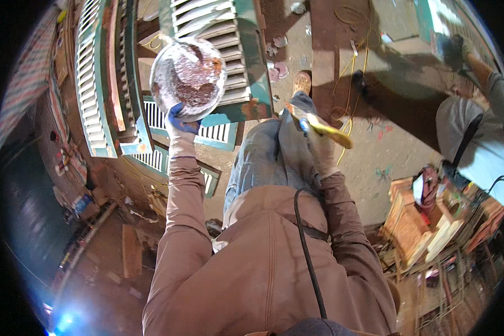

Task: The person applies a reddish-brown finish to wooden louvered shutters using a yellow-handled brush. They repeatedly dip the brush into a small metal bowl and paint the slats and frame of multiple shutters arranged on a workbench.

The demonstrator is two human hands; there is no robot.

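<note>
My left hand (182, 124), in a white and blue glove, grips the lower rim of a round, shallow metal bowl (163, 84). Whitish smears and a reddish-brown substance cover the inside of the bowl, which hangs over a green louvred shutter (256, 84) with pale slats. In front of my right thigh, my gloved right hand (322, 154) is closed round a slim hand tool (335, 134) with a yellow end and a brownish tip. Whether it is a brush or a scraper I cannot tell.
More louvred shutters (89, 84) stand at the left. A yellow cord (351, 106) trails over the floor beside a long brown board (325, 50). At the right, another person (465, 129) bends near a wooden crate (403, 218). Paint flakes lie on the floor.
</note>
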